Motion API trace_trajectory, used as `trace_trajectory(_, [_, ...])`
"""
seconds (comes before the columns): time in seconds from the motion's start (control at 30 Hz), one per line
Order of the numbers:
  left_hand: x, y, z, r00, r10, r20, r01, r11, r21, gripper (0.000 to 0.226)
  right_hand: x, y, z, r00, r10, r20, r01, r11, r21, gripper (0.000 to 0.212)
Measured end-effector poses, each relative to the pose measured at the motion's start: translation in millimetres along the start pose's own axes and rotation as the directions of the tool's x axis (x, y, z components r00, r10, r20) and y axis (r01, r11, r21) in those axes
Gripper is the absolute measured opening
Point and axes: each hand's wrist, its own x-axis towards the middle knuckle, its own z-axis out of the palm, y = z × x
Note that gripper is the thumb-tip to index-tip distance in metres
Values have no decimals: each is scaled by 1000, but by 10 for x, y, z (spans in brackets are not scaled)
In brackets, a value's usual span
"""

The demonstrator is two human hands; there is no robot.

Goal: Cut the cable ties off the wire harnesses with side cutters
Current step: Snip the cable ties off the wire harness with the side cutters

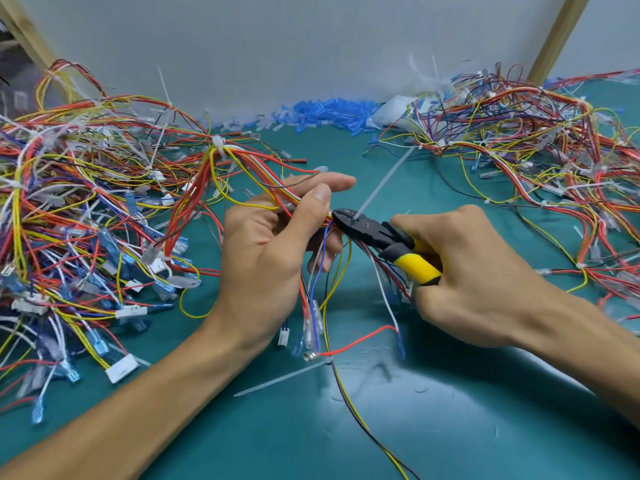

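**Cable tie (pixel 385 180), white: on held harness, at the cutter nose**

Location: above the middle of the bench (pixel 450 427), wrapped round the wire harness (pixel 282 194) just beside my left thumb. Its long tail sticks up and away to the right.

Left grip (pixel 270 244): curled round the harness, thumb on top and forefinger stretched out behind. Loose red, blue, yellow and white leads hang from it down to the bench.

Right grip (pixel 478 271): wrapped round the yellow-and-black handles of the side cutters (pixel 377 233). The black nose touches the tie where the tail leaves the bundle. I cannot tell whether the blades have gone through.

Also on the bench:
- one loose cable tie (pixel 280 377), lying flat near my left forearm
- a heap of harnesses on the left (pixel 86 202), many with ties on
- a second heap on the right (pixel 536 150)
- a drift of blue sleeves (pixel 329 112) along the white back panel (pixel 311 46)
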Motion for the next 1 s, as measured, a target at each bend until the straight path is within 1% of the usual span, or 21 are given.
trace_trajectory(0.2, [-24,-1,14,1000,10,-13,-10,998,56,23,-5,-14,23,1000,10,18,-11,999,37,11])
trace_trajectory(0.43, [-7,-26,3,1000,-14,-14,14,999,36,22,20,0,29,1000,14,21,-15,998,53,10])
trace_trajectory(0.53, [11,-34,-14,998,-59,-21,59,998,1,23,41,24,17,998,67,19,-69,986,150,15])
trace_trajectory(0.63, [48,-34,-49,993,-113,-31,112,993,-21,23,55,48,-49,990,135,-29,-123,958,258,24])
trace_trajectory(0.83, [145,25,-90,963,-259,-71,242,952,-185,24,96,43,-111,969,228,-94,-184,924,336,31])
trace_trajectory(0.9, [177,40,-107,947,-317,-56,293,921,-258,27,109,46,-117,967,237,-96,-191,918,348,34])
trace_trajectory(1.0, [205,61,-138,926,-377,11,353,857,-375,34,113,69,-132,968,240,-78,-196,909,368,34])
